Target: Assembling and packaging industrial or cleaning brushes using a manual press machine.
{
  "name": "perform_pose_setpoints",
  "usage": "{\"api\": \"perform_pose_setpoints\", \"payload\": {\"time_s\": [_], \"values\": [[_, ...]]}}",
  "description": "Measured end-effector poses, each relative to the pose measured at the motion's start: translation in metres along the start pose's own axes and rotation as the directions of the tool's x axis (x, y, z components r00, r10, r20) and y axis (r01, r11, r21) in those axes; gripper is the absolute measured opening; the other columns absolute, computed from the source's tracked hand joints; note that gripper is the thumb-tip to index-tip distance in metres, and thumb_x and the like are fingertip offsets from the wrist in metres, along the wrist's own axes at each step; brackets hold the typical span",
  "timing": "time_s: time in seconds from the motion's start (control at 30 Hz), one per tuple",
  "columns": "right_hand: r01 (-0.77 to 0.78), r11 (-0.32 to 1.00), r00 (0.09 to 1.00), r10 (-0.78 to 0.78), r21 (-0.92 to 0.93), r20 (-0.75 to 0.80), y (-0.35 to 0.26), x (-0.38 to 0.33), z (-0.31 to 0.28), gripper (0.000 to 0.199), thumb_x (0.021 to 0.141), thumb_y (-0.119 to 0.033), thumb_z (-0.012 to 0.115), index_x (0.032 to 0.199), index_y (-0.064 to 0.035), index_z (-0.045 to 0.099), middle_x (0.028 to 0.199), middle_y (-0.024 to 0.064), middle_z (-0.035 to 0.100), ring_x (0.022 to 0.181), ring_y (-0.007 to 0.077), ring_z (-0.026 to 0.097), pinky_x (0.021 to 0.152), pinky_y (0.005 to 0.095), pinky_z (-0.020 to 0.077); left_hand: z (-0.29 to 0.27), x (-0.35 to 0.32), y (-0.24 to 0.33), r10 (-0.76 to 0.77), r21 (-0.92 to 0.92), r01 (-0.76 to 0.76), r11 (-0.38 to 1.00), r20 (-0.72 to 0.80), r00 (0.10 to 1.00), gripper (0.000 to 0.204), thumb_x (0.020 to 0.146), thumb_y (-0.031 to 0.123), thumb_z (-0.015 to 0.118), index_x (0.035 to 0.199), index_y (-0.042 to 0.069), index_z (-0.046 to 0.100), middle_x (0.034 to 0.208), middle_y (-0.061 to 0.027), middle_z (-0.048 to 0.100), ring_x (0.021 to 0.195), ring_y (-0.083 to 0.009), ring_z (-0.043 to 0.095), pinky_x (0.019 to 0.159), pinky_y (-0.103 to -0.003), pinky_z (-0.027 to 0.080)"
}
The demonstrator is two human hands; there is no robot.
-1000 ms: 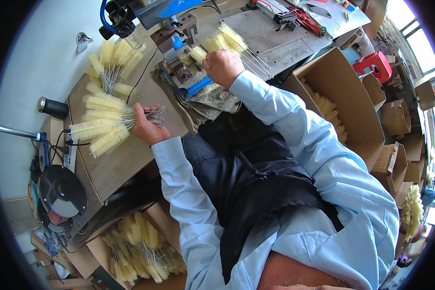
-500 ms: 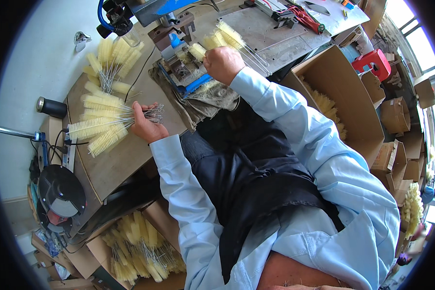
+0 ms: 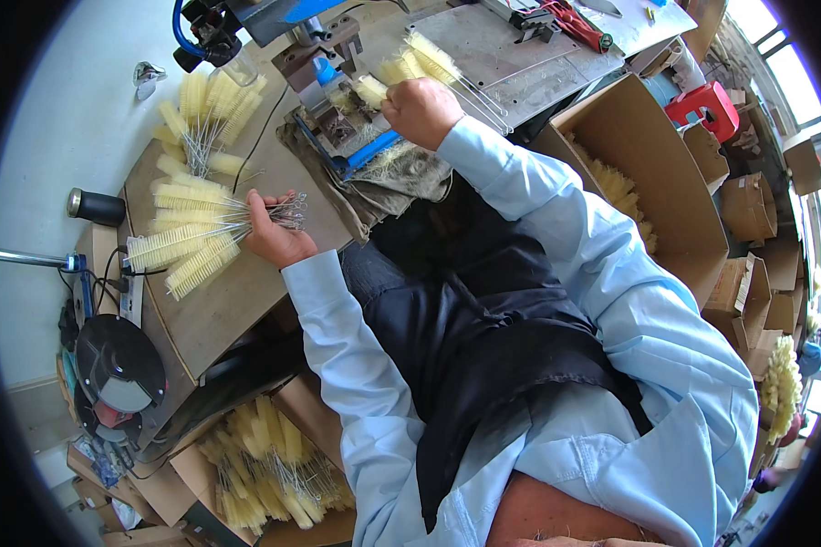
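Observation:
Wrapped round the wire stems of several bottle brushes (image 3: 185, 239) is my left hand (image 3: 278, 235). Their pale yellow bristle heads fan out to the left, and the looped wire ends stick out past my fingers. My right hand (image 3: 422, 113) is closed in a fist beside the bench machine (image 3: 337, 128). A short yellow bristle head of another bottle brush (image 3: 371, 92) shows at the fist's left side; the fist hides its stem. Just beyond this hand, more yellow brushes (image 3: 433, 59) lie on the metal worktop with their wire loops toward the right.
A brush pile (image 3: 212, 114) lies on the left board, near a black cylinder (image 3: 97, 206). A blue bar (image 3: 372, 149) and grey cloth (image 3: 397, 187) edge the machine. Cardboard boxes with brushes stand at lower left (image 3: 315, 410) and right (image 3: 652, 155). Red-handled pliers (image 3: 579, 23) lie far right.
The view has shifted slightly. Both hands keep nearly the same place and grip, with the brush bundle still in my left hand.

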State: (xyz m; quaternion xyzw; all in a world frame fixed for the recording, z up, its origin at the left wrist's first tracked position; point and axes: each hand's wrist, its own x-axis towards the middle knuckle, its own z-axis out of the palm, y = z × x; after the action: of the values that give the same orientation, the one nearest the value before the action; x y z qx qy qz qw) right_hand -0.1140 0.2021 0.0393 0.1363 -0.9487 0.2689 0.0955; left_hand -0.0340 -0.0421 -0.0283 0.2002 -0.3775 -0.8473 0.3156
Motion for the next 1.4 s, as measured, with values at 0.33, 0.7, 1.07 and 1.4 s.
{"api": "perform_pose_setpoints", "payload": {"time_s": [0.33,0.7,1.07,1.4], "values": [[-0.134,0.990,0.981,0.129,-0.029,-0.144,0.064,0.004,0.015,0.037,0.090,-0.039,0.055,0.081,-0.0064,0.071,0.079,0.0208,0.069,0.075,0.0401,0.068,0.073,0.0495,0.0556,0.005,-0.007,0.002,-0.004,-0.022,0.003,1.000,-0.034,0.999,0.019,0.092,0.015,0.070,0.085,0.002,0.058,0.071,-0.0038,0.055,0.061,-0.0163,0.057,0.064,-0.040,0.058],[-0.025,0.987,0.880,-0.053,-0.157,-0.472,0.068,0.046,0.013,0.038,0.085,-0.037,0.068,0.109,-0.0069,0.066,0.108,0.0156,0.067,0.105,0.0343,0.063,0.090,0.0442,0.0514,0.007,-0.008,0.001,0.026,0.059,-0.025,0.998,-0.016,1.000,0.026,0.095,0.021,0.069,0.103,-0.002,0.063,0.080,-0.0075,0.060,0.067,-0.0213,0.061,0.068,-0.042,0.058],[-0.049,0.575,0.970,-0.169,0.816,0.177,-0.032,-0.045,0.030,0.033,0.093,-0.029,0.071,0.102,0.0025,0.067,0.082,0.0093,0.070,0.075,0.0147,0.067,0.066,0.0305,0.0539,0.011,-0.112,0.015,-0.200,0.159,0.164,0.974,0.245,0.949,0.052,0.100,0.028,0.054,0.139,-0.006,0.047,0.074,-0.0022,0.048,0.064,-0.0134,0.048,0.067,-0.034,0.051],[-0.305,0.589,0.887,-0.110,0.748,0.449,-0.070,-0.049,0.025,0.032,0.092,-0.030,0.068,0.088,0.0014,0.064,0.068,0.0039,0.058,0.056,0.0103,0.057,0.051,0.0263,0.0484,0.014,-0.161,0.009,-0.352,0.222,0.287,0.932,0.364,0.862,0.023,0.095,0.001,0.051,0.117,-0.005,0.053,0.075,-0.0074,0.054,0.067,-0.0190,0.056,0.070,-0.036,0.054]]}}
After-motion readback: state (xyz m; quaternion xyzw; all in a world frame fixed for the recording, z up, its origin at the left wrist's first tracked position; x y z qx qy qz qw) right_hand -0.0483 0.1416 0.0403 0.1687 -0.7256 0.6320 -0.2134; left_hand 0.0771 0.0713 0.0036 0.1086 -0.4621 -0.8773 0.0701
